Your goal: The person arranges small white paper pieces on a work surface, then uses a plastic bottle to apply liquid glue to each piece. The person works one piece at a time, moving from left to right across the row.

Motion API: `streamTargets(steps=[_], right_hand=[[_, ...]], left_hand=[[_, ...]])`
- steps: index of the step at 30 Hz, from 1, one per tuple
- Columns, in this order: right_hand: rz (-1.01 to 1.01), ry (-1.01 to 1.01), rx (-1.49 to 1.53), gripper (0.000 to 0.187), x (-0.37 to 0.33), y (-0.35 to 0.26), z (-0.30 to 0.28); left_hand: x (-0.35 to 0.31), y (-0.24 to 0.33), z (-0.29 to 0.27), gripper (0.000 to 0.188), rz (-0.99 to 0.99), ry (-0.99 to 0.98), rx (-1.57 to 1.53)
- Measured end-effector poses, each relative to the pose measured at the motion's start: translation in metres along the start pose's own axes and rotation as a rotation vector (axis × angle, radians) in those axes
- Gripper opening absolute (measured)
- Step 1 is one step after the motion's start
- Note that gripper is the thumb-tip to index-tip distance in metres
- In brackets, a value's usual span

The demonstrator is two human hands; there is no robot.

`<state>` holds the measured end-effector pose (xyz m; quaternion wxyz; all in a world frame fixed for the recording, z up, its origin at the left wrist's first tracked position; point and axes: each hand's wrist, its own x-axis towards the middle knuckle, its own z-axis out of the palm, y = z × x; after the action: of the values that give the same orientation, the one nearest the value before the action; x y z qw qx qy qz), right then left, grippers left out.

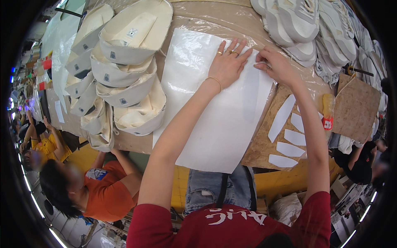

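Observation:
A large glossy white sheet (pixel 202 120) lies on the table in front of me, its near edge hanging over toward my lap. My left hand (pixel 229 62) rests flat on its far part, fingers spread, with rings and a bracelet. Close by, my right hand (pixel 278 65) is curled at the sheet's far right corner, thumb and fingertips drawn together. What they pinch is too small to make out. A faint bluish strip (pixel 251 91) shows along the sheet's right side, below that hand. Under my right forearm, several white cut pieces (pixel 283 118) lie on a brown board (pixel 264 140).
Stacked cream shoe uppers (pixel 132 49) stand at the left, close to the sheet. White shoes (pixel 295 20) are piled at the far right. A bottle with a red label (pixel 328 111) lies beside another brown board (pixel 357 107). A co-worker in orange (pixel 109 190) sits at my left.

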<state>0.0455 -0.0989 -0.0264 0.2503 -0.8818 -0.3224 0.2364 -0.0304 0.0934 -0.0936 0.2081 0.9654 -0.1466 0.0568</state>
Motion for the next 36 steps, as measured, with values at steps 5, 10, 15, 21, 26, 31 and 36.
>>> streamTargets(steps=[5,10,15,21,26,31,36], right_hand=[[-0.087,0.086,-0.027,0.02,-0.005,0.005,0.007],[-0.064,0.007,-0.028,0.019,0.002,0.006,0.002],[-0.17,-0.004,-0.263,0.018,0.001,-0.006,-0.01],[-0.341,0.148,-0.261,0.022,-0.033,-0.02,-0.003],[-0.102,0.176,0.028,0.026,-0.034,-0.023,0.013],[-0.392,0.176,-0.516,0.024,-0.056,-0.029,0.014],[-0.485,0.348,-0.564,0.032,-0.122,-0.034,0.014]], left_hand=[[0.0,0.001,0.0,0.044,-0.001,0.014,0.009],[0.001,0.001,0.0,0.044,0.007,0.021,0.008],[0.001,0.002,-0.002,0.044,-0.001,0.012,-0.007],[0.0,0.0,-0.004,0.044,0.004,-0.025,0.017],[-0.001,0.002,-0.007,0.048,0.028,0.013,0.013],[0.0,0.0,-0.008,0.052,0.052,-0.007,0.035],[0.0,-0.004,-0.005,0.052,0.07,-0.025,0.055]])
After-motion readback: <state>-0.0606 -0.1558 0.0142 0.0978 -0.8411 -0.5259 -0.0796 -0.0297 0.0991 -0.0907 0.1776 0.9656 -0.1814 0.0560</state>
